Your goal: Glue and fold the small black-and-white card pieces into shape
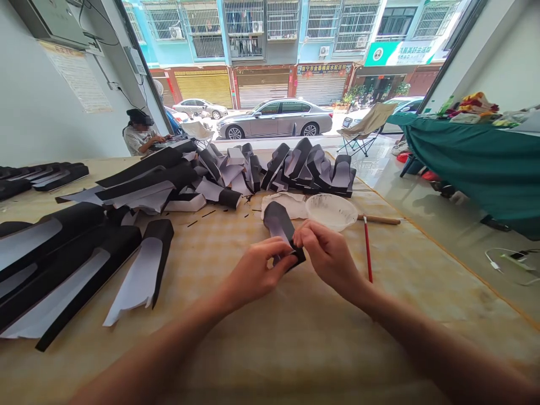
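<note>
My left hand and my right hand pinch a curved black piece with a pale lining between their fingertips, above the checked beige table cover. Just beyond it lie a crumpled white sheet and a round white dish with a grey smear. A thin red stick lies to the right of my right hand. Stacks of similar black lined pieces fill the left side, and more stand in rows at the far side.
A wooden-handled tool lies beside the dish. Black scraps dot the table cover. A seated person works at the far left. A green-draped table stands at right, beyond the table's edge, with a folding chair ahead.
</note>
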A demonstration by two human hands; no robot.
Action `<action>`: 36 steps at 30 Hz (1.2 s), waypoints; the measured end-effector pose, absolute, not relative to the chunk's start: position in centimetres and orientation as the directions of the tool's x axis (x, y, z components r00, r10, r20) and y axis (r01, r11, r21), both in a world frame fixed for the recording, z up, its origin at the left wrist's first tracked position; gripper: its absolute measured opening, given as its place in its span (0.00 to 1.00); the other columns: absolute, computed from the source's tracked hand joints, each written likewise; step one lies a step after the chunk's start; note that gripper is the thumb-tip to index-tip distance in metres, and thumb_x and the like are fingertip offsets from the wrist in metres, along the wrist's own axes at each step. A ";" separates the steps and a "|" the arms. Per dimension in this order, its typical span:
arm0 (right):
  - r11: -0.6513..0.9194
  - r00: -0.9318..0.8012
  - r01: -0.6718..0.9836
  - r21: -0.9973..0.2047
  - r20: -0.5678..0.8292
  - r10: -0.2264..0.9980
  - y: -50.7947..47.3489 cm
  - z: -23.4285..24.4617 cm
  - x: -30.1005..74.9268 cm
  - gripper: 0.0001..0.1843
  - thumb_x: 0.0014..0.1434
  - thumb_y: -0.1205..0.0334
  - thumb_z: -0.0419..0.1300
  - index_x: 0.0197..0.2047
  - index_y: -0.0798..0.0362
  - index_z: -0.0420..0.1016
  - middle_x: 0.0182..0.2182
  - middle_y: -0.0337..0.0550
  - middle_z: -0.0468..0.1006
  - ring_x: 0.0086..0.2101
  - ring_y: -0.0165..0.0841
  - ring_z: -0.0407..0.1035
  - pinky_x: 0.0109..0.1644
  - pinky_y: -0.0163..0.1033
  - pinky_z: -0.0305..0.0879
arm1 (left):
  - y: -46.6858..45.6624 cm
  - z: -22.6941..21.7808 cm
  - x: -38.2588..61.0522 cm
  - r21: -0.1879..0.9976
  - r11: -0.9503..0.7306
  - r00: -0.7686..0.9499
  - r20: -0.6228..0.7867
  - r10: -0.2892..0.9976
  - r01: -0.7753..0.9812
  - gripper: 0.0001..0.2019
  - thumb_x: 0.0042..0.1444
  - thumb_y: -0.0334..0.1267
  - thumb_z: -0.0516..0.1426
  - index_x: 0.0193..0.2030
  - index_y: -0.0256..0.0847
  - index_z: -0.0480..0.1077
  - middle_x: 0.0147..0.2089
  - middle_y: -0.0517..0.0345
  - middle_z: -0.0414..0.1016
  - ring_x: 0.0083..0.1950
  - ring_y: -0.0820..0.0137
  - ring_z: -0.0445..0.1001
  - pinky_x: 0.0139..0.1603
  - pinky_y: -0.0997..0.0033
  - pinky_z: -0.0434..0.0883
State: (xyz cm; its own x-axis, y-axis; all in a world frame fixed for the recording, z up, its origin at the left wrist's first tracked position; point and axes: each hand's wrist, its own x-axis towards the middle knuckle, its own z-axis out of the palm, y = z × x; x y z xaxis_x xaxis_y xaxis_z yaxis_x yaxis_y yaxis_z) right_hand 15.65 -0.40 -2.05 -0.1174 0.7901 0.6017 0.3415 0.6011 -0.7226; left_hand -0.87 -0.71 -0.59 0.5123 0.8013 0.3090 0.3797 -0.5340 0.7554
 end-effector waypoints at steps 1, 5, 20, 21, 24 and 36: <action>0.605 -0.136 0.333 -0.723 0.598 0.790 -0.3 -1.9 15.8 0.11 0.63 0.63 0.49 0.29 0.52 0.67 0.28 0.39 0.71 0.30 0.30 0.66 0.35 0.37 0.64 | -0.7 -0.4 -1.0 0.759 -0.528 0.514 0.301 0.803 0.380 0.11 0.59 0.36 0.53 0.25 0.37 0.66 0.28 0.61 0.65 0.30 0.75 0.62 0.30 0.75 0.59; 0.682 -0.328 0.350 -0.642 0.597 0.732 -0.1 -1.2 16.5 0.09 0.60 0.61 0.56 0.44 0.51 0.70 0.44 0.46 0.72 0.41 0.34 0.69 0.44 0.41 0.67 | -0.3 0.1 -1.9 0.747 -0.529 0.449 0.342 0.825 0.403 0.13 0.61 0.39 0.50 0.26 0.38 0.65 0.27 0.61 0.64 0.31 0.74 0.63 0.31 0.74 0.60; 0.558 -0.262 0.192 -0.808 0.505 0.822 0.0 -1.3 16.2 0.08 0.59 0.58 0.58 0.30 0.52 0.70 0.32 0.43 0.74 0.34 0.32 0.69 0.38 0.39 0.70 | 0.6 -1.3 -2.4 0.469 -0.786 0.325 0.730 0.601 0.402 0.25 0.52 0.39 0.61 0.55 0.40 0.59 0.53 0.47 0.66 0.53 0.64 0.68 0.50 0.64 0.71; 0.534 -0.229 0.152 -0.832 0.496 0.838 0.0 -1.3 16.1 0.09 0.58 0.57 0.58 0.29 0.52 0.70 0.31 0.42 0.73 0.33 0.31 0.69 0.37 0.37 0.70 | 0.6 -1.3 -2.3 0.449 -0.789 0.319 0.741 0.591 0.418 0.27 0.50 0.40 0.63 0.56 0.40 0.59 0.53 0.47 0.66 0.54 0.63 0.68 0.52 0.61 0.70; 0.507 -0.193 0.079 -0.858 0.486 0.853 -0.3 -1.3 15.7 0.12 0.57 0.56 0.60 0.26 0.52 0.67 0.29 0.40 0.72 0.31 0.30 0.68 0.36 0.36 0.70 | 0.5 -1.5 -2.1 0.381 -0.777 0.319 0.754 0.575 0.501 0.28 0.48 0.42 0.65 0.55 0.42 0.61 0.51 0.49 0.69 0.54 0.62 0.69 0.55 0.57 0.69; 0.499 -0.155 -0.009 -0.866 0.494 0.855 -0.6 -1.5 15.6 0.11 0.57 0.61 0.60 0.45 0.50 0.70 0.29 0.37 0.77 0.32 0.29 0.73 0.36 0.36 0.72 | 0.7 -1.8 -2.1 0.186 -0.863 0.464 0.780 0.420 0.470 0.33 0.49 0.30 0.60 0.63 0.44 0.57 0.52 0.49 0.71 0.54 0.62 0.70 0.54 0.59 0.70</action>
